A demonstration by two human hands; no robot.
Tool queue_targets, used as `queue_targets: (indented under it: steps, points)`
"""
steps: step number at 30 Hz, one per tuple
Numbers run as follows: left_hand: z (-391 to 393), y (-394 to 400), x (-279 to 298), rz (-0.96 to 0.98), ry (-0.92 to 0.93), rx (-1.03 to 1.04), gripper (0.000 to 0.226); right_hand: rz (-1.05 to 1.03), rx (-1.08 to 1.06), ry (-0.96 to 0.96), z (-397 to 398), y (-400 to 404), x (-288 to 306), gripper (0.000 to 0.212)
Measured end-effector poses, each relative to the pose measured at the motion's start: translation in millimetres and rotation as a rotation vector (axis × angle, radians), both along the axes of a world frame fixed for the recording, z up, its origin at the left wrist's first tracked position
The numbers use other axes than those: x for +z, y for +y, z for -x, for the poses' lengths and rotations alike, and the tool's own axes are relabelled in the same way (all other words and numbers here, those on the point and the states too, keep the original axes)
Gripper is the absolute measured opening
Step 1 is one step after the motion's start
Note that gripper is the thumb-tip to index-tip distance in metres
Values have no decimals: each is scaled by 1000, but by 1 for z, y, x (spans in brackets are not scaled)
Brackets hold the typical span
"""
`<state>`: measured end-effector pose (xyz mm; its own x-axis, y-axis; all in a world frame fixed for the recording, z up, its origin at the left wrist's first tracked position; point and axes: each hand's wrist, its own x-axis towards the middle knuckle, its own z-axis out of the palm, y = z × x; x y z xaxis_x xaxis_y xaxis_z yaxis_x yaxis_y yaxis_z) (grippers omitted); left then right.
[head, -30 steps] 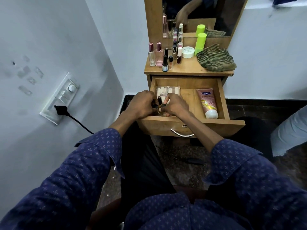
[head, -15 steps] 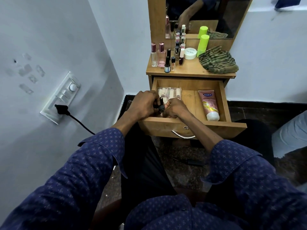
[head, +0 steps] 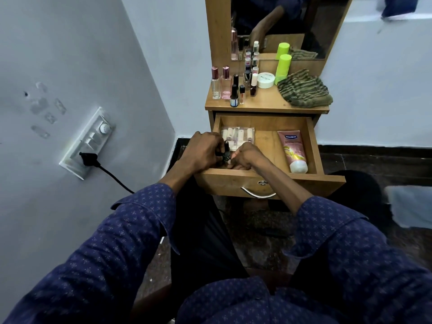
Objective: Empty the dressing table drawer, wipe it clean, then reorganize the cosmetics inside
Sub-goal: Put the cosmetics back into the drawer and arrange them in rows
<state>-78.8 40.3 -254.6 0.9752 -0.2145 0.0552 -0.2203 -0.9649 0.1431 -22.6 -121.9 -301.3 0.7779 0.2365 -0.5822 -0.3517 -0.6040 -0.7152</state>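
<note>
The fingers of the left hand [head: 201, 152] are curled around small dark bottles [head: 225, 150] at the front left corner of the drawer [head: 264, 177]. I cannot tell how many bottles there are. The right hand [head: 245, 157] is just to the right of them, fingers bent and touching the same bunch, but I cannot tell if it really holds one.

The drawer is pulled out. Behind the hands, at its back left, lies a clear box of little pale tubes [head: 238, 136]. The middle of the drawer floor is bare wood. At the right side lies a pink tube of cream [head: 293, 150], cap toward the front.

Above the drawer, on the table top [head: 266, 104], stand perfume bottles [head: 221, 84] on the left, then small polish bottles [head: 245, 85], a round white jar [head: 265, 79], a tall green bottle [head: 282, 67], and a striped cloth [head: 304, 90] on the right.

I think the wiping is done and things are going back in. Most cosmetics are on top, so much is left to put away.
</note>
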Motion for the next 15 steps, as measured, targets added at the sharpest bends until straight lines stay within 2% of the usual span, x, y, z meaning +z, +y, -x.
queue_targets:
  steps: [6, 11, 15]
  points:
    - [-1, 2, 2, 43, -10, -6, 22, 73, 79, -71, 1, -4, 6, 26]
    - [-4, -2, 8, 87, -27, -53, 21, 59, 88, -59, -2, -16, 9, 21]
    - [-15, -6, 13, 119, -73, -72, 19, 45, 84, -134, -12, -30, 24, 11]
